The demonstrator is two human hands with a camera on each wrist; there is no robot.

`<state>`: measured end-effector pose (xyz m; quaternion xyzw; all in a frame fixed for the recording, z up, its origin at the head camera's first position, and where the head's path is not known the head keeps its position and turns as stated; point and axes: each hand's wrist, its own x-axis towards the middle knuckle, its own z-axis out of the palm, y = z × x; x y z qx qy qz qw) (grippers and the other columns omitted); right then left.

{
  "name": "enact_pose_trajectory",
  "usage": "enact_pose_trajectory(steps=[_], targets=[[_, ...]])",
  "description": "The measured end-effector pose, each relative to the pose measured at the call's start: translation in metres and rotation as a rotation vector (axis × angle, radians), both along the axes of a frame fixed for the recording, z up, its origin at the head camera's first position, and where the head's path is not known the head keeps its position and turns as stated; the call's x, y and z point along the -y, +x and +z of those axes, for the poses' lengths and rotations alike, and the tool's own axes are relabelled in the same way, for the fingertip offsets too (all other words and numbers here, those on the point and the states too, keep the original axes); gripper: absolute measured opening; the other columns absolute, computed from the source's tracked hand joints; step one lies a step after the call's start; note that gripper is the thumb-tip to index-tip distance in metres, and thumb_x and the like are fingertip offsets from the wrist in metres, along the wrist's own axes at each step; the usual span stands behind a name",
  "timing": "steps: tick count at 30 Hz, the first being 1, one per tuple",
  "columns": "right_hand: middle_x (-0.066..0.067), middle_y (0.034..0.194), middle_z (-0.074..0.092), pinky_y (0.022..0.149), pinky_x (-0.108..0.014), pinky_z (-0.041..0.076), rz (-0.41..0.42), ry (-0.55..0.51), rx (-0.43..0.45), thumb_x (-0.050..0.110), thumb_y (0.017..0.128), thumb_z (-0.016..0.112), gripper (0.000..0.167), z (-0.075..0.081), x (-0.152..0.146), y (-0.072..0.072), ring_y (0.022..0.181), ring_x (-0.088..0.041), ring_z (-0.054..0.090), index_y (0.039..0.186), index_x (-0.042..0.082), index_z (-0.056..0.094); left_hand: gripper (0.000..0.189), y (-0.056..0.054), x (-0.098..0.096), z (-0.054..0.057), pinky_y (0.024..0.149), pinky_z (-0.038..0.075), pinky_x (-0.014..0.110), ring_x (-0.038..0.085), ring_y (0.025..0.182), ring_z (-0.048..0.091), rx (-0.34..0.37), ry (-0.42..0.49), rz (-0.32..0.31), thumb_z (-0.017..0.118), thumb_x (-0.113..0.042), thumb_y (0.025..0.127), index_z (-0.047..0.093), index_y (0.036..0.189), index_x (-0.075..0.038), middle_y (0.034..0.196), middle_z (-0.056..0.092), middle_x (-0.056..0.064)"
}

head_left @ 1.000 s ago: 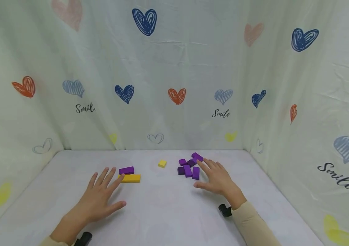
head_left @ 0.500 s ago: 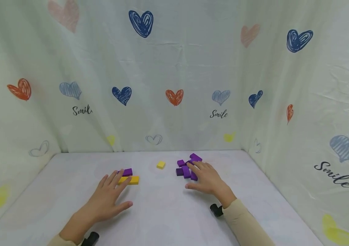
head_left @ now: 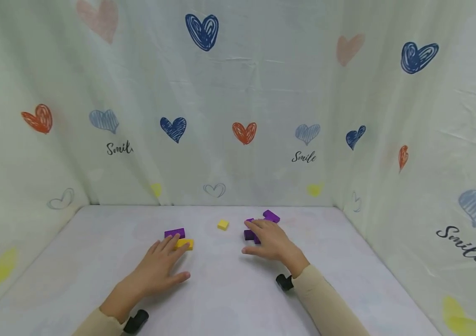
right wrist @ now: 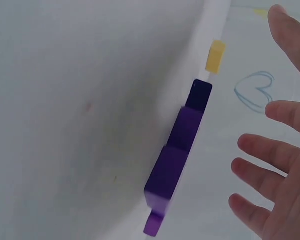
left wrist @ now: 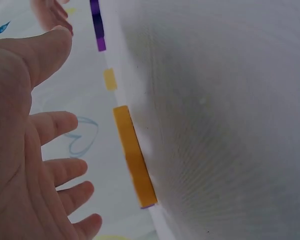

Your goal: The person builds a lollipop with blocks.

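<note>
My left hand [head_left: 155, 272], fingers spread and nearly straight, hovers over the near side of a long orange-yellow block [head_left: 185, 244]. Behind that lies a purple block [head_left: 175, 233]. In the left wrist view the long block [left wrist: 134, 157] stands apart from the fingertips. My right hand [head_left: 272, 241] is held above a cluster of purple blocks and covers most of them; one purple block [head_left: 271, 216] shows past its knuckles and a dark purple block [head_left: 249, 234] at its left. The right wrist view has several purple blocks [right wrist: 166, 172] in a line, with spread fingers clear of them.
A small yellow block [head_left: 223, 225] lies at the back middle of the white table [head_left: 217, 289], between the hands. A curtain [head_left: 208, 163] printed with hearts closes off the back and both sides. Each wrist carries a black camera [head_left: 136, 322].
Both hands have moved inward: the left rightward over the long orange-yellow block, the right leftward over the purple cluster, covering more of it. The blocks look unmoved; the head view has shifted slightly.
</note>
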<state>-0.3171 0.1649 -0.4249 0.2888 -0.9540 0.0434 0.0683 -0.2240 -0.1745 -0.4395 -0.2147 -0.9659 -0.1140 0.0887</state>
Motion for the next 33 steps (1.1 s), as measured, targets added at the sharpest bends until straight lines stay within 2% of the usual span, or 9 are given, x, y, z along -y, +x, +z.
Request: enact_pose_trajectory(steps=[4,6,11,15,20,26,30,33], targets=[[-0.005,0.144,0.045,0.109,-0.048,0.032,0.004,0.011,0.043,0.075,0.08,0.051,0.087,0.0,0.012,-0.006,0.134,-0.026,0.039,0.148,0.023,0.037,0.072,-0.001,-0.001,0.003,0.108,0.021,0.064,0.045,0.136,0.028,0.089,-0.01,0.024,0.063,-0.056,0.084,0.047,0.142,-0.016,0.151,0.028,0.022],[-0.005,0.143,0.045,0.109,-0.047,0.033,0.001,0.015,0.053,0.075,0.08,0.052,0.086,0.001,0.018,-0.009,0.133,-0.025,0.039,0.148,0.024,0.036,0.071,-0.002,-0.001,0.007,0.107,0.023,0.064,0.045,0.135,0.029,0.107,-0.004,0.025,0.063,-0.055,0.085,0.047,0.142,-0.015,0.15,0.029,0.023],[-0.004,0.144,0.045,0.11,-0.047,0.032,-0.009,0.002,0.098,0.073,0.08,0.054,0.084,0.005,0.033,-0.019,0.133,-0.025,0.04,0.148,0.027,0.037,0.066,-0.006,-0.001,0.012,0.106,0.026,0.062,0.046,0.132,0.033,0.115,0.035,0.002,0.064,-0.05,0.087,0.049,0.14,-0.014,0.148,0.033,0.023],[-0.002,0.145,0.044,0.109,-0.048,0.032,-0.016,0.004,0.147,0.071,0.081,0.055,0.081,0.004,0.042,-0.026,0.134,-0.026,0.039,0.148,0.028,0.037,0.063,-0.01,-0.004,0.011,0.105,0.031,0.059,0.043,0.129,0.038,0.134,0.047,-0.01,0.065,-0.048,0.087,0.051,0.138,-0.013,0.141,0.041,0.023],[-0.002,0.144,0.045,0.109,-0.047,0.032,-0.01,0.012,0.147,0.069,0.083,0.055,0.077,0.001,0.052,-0.037,0.133,-0.025,0.04,0.146,0.026,0.04,0.058,-0.016,-0.008,0.011,0.1,0.037,0.055,0.037,0.121,0.046,0.126,0.021,0.033,0.068,-0.044,0.085,0.057,0.133,-0.013,0.131,0.049,0.02],[-0.001,0.143,0.046,0.109,-0.047,0.032,-0.023,0.007,0.195,0.063,0.083,0.061,0.073,0.001,0.063,-0.049,0.132,-0.024,0.041,0.143,0.027,0.044,0.052,-0.021,-0.011,0.011,0.086,0.046,0.046,0.026,0.099,0.05,0.114,-0.003,0.091,0.071,-0.043,0.083,0.063,0.125,-0.015,0.111,0.054,0.011],[-0.002,0.142,0.047,0.109,-0.047,0.033,-0.033,0.01,0.207,0.059,0.083,0.064,0.07,0.002,0.068,-0.058,0.131,-0.025,0.042,0.142,0.025,0.046,0.046,-0.022,-0.013,0.012,0.085,0.046,0.045,0.025,0.097,0.049,0.148,-0.019,0.125,0.072,-0.037,0.084,0.065,0.123,-0.014,0.11,0.054,0.011],[-0.003,0.141,0.048,0.108,-0.045,0.034,-0.03,0.01,0.204,0.056,0.084,0.064,0.068,0.001,0.069,-0.063,0.13,-0.025,0.043,0.141,0.024,0.047,0.039,-0.022,-0.012,0.012,0.084,0.047,0.044,0.025,0.096,0.049,0.156,-0.037,0.123,0.071,-0.027,0.086,0.066,0.122,-0.013,0.109,0.054,0.011]])
